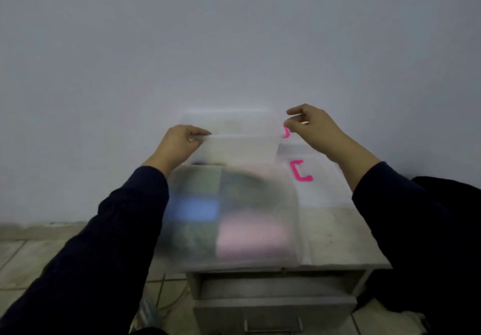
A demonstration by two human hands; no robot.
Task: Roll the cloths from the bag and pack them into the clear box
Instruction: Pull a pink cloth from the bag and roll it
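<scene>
A translucent plastic bag [242, 150] stands on a small grey cabinet, blurred by motion. Through its wall show folded cloths: a blue one [197, 209], a pink one [252, 233] and a dark green one [247, 186]. My left hand [177, 144] pinches the front edge of the bag's mouth at its left end. My right hand [312, 129] is at the mouth's right corner, thumb and forefinger closed on the rim. The clear box [322, 194] with pink latches [300, 170] lies behind and to the right of the bag.
The cabinet top [338, 238] has a bare strip in front of the box, and a drawer [273, 306] sits below. A plain wall [234, 48] rises right behind. Tiled floor [31, 262] lies to the left, and dark fabric [447, 189] to the right.
</scene>
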